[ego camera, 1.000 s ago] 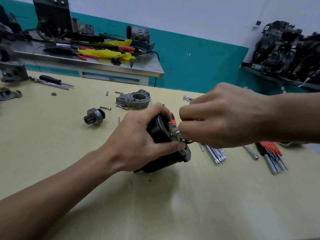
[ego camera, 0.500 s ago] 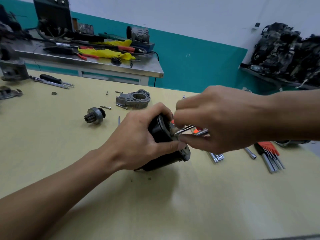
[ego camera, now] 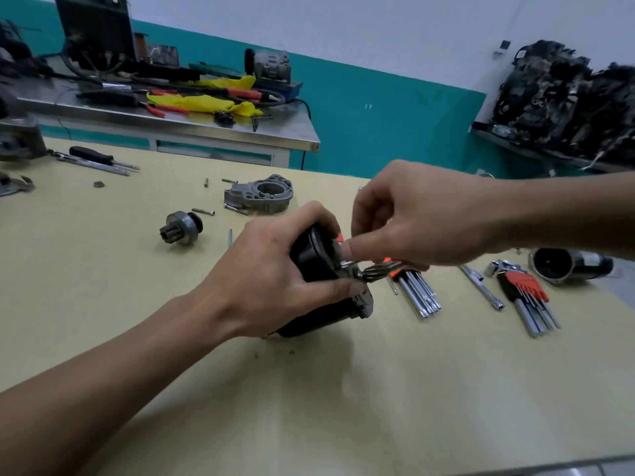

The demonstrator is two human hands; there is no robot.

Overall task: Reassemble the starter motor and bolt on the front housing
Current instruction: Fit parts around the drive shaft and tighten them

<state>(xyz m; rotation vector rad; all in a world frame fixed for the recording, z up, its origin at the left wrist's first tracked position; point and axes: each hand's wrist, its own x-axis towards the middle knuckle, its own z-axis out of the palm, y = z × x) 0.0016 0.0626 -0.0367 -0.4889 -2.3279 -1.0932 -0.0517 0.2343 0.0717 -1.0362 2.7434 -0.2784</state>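
Two hands split duties: left hand (ego camera: 268, 280) grips the tilted black cylindrical motor body (ego camera: 311, 259) steady, right hand (ego camera: 429, 221) pinches a small metal part (ego camera: 347, 266) at its shaft end.

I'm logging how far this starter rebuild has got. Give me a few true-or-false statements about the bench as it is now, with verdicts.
1. The left hand grips the black motor body. True.
2. The grey front housing is bolted onto the motor. False: it lies on the table beyond the hands, apart from the motor.
3. The pinion gear lies by itself on the table, left of the hands. True.
4. The right hand rests flat on the table. False: it is raised at the motor's shaft end, fingers curled, seemingly pinching a small metal part.
5. A hex key set lies on the table right of the motor. True.
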